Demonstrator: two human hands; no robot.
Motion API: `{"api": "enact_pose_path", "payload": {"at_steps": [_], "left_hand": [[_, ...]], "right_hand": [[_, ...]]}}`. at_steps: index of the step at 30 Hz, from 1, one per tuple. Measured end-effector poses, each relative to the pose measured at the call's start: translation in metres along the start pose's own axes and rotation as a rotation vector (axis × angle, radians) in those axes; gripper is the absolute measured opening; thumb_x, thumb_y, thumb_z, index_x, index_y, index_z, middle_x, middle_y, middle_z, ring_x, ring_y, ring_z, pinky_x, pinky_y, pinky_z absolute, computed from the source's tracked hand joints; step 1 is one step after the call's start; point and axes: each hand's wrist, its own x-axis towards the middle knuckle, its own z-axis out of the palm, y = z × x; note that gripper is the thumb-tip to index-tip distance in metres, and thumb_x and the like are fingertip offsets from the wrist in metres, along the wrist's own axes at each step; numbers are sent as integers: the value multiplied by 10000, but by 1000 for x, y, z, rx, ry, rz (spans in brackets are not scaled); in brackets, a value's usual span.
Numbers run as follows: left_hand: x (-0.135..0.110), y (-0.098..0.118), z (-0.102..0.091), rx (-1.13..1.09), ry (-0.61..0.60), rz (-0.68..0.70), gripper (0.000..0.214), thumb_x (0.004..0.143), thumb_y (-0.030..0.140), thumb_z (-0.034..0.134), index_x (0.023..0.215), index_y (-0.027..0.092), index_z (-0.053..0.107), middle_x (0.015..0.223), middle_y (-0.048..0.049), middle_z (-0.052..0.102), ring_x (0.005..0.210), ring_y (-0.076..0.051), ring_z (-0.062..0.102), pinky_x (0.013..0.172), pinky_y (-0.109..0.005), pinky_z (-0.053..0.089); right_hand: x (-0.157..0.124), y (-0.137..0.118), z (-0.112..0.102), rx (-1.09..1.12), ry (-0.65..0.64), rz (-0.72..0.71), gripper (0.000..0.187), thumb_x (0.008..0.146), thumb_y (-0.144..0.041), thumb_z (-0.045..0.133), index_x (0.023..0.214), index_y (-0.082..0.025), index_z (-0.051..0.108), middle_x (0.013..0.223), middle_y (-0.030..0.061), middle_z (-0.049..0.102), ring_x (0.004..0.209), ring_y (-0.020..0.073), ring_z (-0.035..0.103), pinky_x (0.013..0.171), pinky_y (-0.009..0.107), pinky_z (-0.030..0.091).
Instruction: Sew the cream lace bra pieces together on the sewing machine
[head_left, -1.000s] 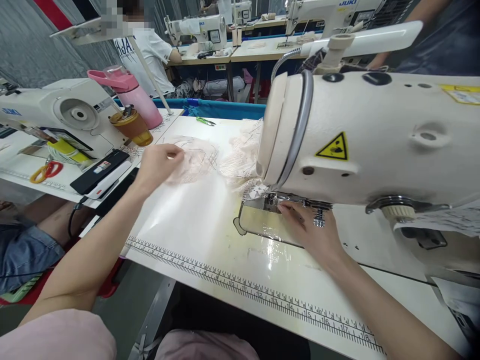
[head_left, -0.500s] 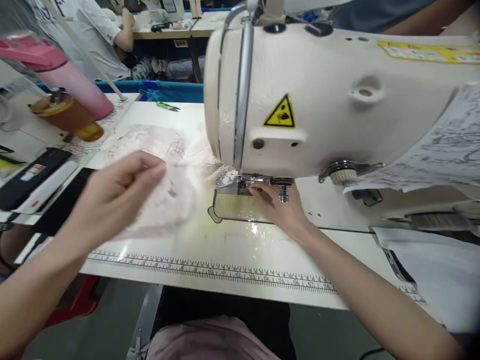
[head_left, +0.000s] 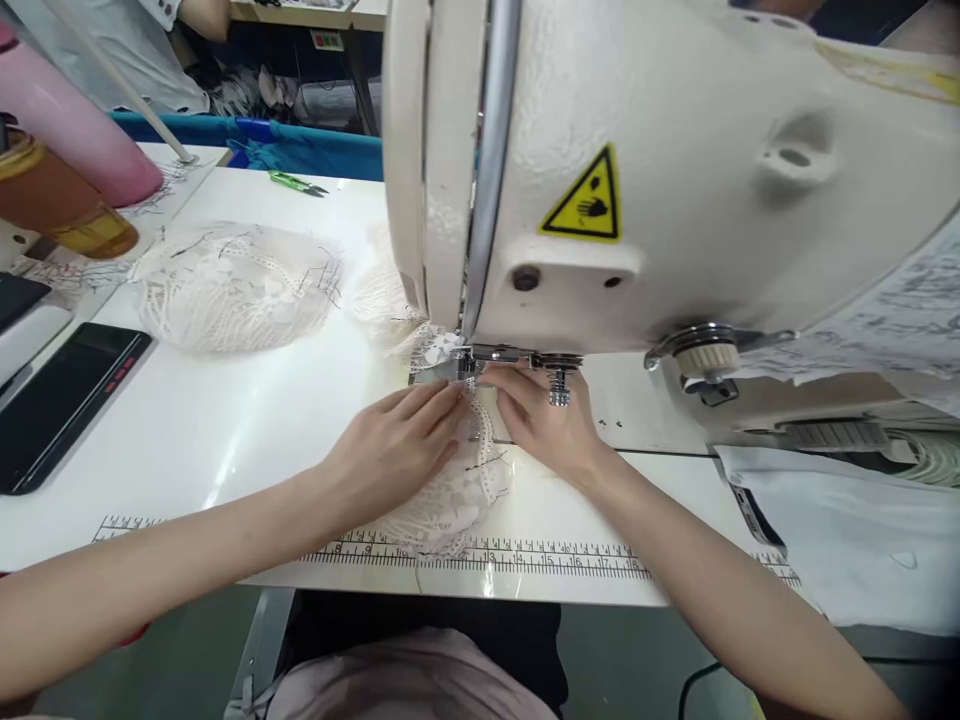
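Observation:
A pale lace piece [head_left: 442,505] with a scalloped trim and loose dark threads lies below the presser foot [head_left: 466,362] of a white sewing machine [head_left: 570,110]. My left hand [head_left: 401,440] rests over it, fingers pressed together and gripping its upper part close to the foot. On the other side of the foot is my right hand [head_left: 544,410], fingers bent, tips beside the lace edge. Part of this hand is hidden behind the tension spring [head_left: 559,385], and what its fingertips hold cannot be made out. More lace [head_left: 386,300] sits behind the foot.
Another lace bundle [head_left: 240,285] lies at the left, with green thread snips [head_left: 296,184] behind it. A phone-like black device [head_left: 75,400], an amber cup [head_left: 67,200] and a pink bottle [head_left: 82,130] stand farther left. A printed ruler [head_left: 525,555] runs along the front edge.
My left hand has swung right from the table's left side, bringing the lace piece to the presser foot. My right hand stays by the foot. The view has moved closer to the machine.

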Motion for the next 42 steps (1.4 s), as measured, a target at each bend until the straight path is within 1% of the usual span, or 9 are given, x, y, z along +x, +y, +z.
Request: {"api": "enact_pose_path", "payload": {"at_steps": [3, 6, 13, 16, 21, 25, 28, 37, 42], "left_hand": [[0, 0, 16, 9, -25, 24, 394, 967, 171, 463, 1311, 5, 559, 1352, -181, 583, 1255, -301, 568, 1019, -415, 529], [-2, -11, 25, -12, -32, 29, 422, 967, 164, 440, 1354, 20, 526, 1392, -173, 541, 1285, -295, 542, 1036, -420, 519], [1, -24, 29, -60, 2, 13, 402, 990, 211, 416, 1330, 56, 565, 1363, -147, 574, 1237, -283, 585, 999, -415, 545], [2, -27, 31, -74, 13, 5, 404, 995, 217, 395, 1319, 55, 575, 1354, -140, 584, 1232, -290, 589, 994, -429, 547], [2, -29, 32, -78, 35, 15, 403, 995, 214, 391, 1302, 44, 589, 1339, -146, 596, 1215, -297, 601, 965, -418, 563], [2, -29, 32, -84, 21, 10, 402, 993, 214, 402, 1311, 45, 582, 1345, -152, 591, 1223, -304, 594, 972, -435, 557], [1, -28, 32, -94, 6, -3, 410, 1004, 223, 382, 1326, 53, 571, 1362, -146, 576, 1251, -301, 572, 1004, -451, 536], [2, -29, 32, -109, -6, -14, 416, 1002, 225, 378, 1341, 66, 558, 1374, -129, 570, 1267, -290, 559, 1024, -440, 522], [3, -30, 32, -98, 5, -9, 409, 997, 234, 400, 1332, 74, 570, 1358, -129, 588, 1250, -284, 575, 1013, -423, 527]], "right_hand": [[-6, -4, 1, -137, 44, -71, 309, 906, -120, 491, 1090, -268, 690, 999, -15, 747, 687, 130, 632, 890, 378, 447], [-5, -8, -1, -179, -1, -49, 319, 901, -110, 510, 1123, -273, 672, 1093, 5, 728, 765, 155, 644, 966, 422, 417], [6, -4, -1, -146, -75, -85, 301, 907, -110, 458, 1081, -220, 677, 905, 43, 715, 906, 187, 635, 793, 330, 449], [5, -1, 4, -174, -81, -107, 275, 903, -111, 438, 998, -195, 682, 832, 41, 695, 854, 180, 631, 728, 312, 413], [4, -2, 4, -253, -109, -129, 256, 903, -133, 473, 1071, -186, 658, 835, 42, 693, 772, 165, 610, 688, 309, 378], [5, -4, 2, -264, -136, -128, 263, 902, -133, 498, 1114, -184, 644, 947, 59, 706, 807, 175, 618, 693, 314, 386], [5, -4, 2, -249, -145, -125, 296, 898, -105, 489, 1145, -173, 638, 918, 61, 703, 810, 183, 624, 694, 317, 392], [6, -7, 0, -184, -122, -82, 250, 899, -109, 492, 1060, -182, 669, 960, 58, 705, 915, 186, 621, 769, 310, 419], [1, -10, -4, -283, -30, -69, 327, 886, -69, 479, 1106, -226, 662, 1007, 27, 716, 840, 159, 604, 815, 325, 401]]}}
